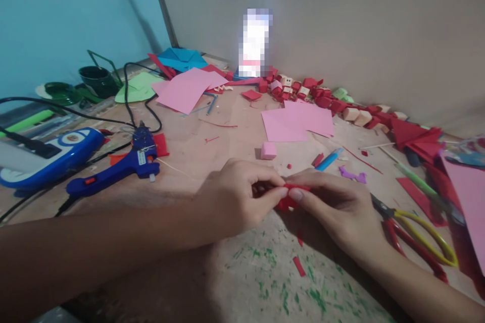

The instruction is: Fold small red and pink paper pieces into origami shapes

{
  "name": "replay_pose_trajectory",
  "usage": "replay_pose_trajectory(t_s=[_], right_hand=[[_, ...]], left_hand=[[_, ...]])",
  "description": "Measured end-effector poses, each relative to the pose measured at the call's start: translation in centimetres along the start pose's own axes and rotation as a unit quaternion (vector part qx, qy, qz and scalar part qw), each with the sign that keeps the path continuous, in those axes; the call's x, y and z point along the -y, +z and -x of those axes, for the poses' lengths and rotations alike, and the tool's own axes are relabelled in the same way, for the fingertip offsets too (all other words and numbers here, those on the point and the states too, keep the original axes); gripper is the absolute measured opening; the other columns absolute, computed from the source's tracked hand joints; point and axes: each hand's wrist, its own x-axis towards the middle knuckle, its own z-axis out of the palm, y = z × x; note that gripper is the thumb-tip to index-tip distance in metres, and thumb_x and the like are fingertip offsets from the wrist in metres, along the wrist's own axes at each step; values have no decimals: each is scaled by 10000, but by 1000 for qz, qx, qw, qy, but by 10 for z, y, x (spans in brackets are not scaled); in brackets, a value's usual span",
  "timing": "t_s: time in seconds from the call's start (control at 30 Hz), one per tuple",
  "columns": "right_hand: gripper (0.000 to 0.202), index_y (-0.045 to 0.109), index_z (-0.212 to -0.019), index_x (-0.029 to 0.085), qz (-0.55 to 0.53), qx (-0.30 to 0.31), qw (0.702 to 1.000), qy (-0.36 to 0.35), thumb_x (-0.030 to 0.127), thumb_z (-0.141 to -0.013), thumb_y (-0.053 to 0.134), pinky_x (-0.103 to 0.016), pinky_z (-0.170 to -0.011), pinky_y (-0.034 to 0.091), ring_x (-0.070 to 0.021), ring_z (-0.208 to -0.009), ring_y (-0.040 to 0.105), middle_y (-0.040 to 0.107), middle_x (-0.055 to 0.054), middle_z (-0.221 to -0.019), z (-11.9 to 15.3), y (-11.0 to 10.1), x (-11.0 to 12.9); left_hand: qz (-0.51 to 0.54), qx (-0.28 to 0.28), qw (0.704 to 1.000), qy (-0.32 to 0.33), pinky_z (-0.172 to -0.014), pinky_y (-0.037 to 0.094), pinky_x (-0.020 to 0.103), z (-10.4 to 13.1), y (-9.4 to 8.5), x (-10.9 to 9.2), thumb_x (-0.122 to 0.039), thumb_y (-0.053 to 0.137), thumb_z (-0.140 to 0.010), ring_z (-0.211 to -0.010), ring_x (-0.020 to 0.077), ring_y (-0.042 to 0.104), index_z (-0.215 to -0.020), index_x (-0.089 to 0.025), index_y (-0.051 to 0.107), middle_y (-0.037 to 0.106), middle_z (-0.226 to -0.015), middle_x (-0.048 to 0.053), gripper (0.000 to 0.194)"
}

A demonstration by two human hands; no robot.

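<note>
Both hands meet over the front middle of the table, pinching one small piece of folded red paper (287, 204). My left hand (242, 194) grips it between thumb and forefinger from the left. From the right, the thumb and fingers of my right hand (337, 199) press on the same piece. Fingers cover most of the paper, so its full shape is hidden. Just beyond the hands sits a small pink paper cube (269, 151). A blue pen-like tool (329, 159) lies behind my right hand, and scissors (417, 232) with yellow and red handles rest beside that wrist.
On the left lie a blue glue gun (142, 154) and a blue-white power strip (71, 149) with cables. Pink sheets (297, 121) and a row of small red paper pieces (322, 96) line the back. A lit phone (255, 43) stands against the wall. Red scraps (299, 266) lie in front.
</note>
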Motion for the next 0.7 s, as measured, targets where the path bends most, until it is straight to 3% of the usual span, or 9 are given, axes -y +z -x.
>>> replay_pose_trajectory(t_s=[0.13, 0.33, 0.5, 0.7], right_hand=[[105, 820, -813, 256, -22, 24, 999, -8, 212, -887, 760, -274, -731, 574, -170, -787, 707, 787, -38, -848, -1, -3, -5], [105, 828, -791, 245, -80, 5, 997, 18, 228, -878, 772, -290, -735, 567, -178, -784, 694, 775, -47, -833, -1, -5, -6], [142, 831, -796, 209, -135, 16, 990, 49, 266, -891, 742, -302, -683, 556, -193, -772, 693, 766, -79, -847, -1, -3, -3], [135, 814, -771, 186, -182, 2, 982, 52, 294, -845, 781, -299, -702, 539, -177, -754, 665, 728, -55, -818, -1, -1, -12]], left_hand=[[2, -2, 1000, -9, -524, 394, 231, -1, 2, 3, -259, 666, -896, -650, 133, 626, -880, -200, 806, 757, -790, 22, 153], [-23, 26, 999, -26, -526, 392, 236, -3, 4, 6, -379, 625, -942, -617, 131, 576, -834, -184, 786, 720, -729, 25, 275], [-38, 44, 998, -10, -617, 457, 246, -2, 5, -1, -302, 593, -945, -659, 143, 619, -776, -168, 766, 731, -732, 36, 277], [-41, 55, 997, -34, -568, 430, 242, -3, 10, -1, -342, 619, -903, -618, 150, 593, -757, -139, 732, 688, -674, 46, 275]])
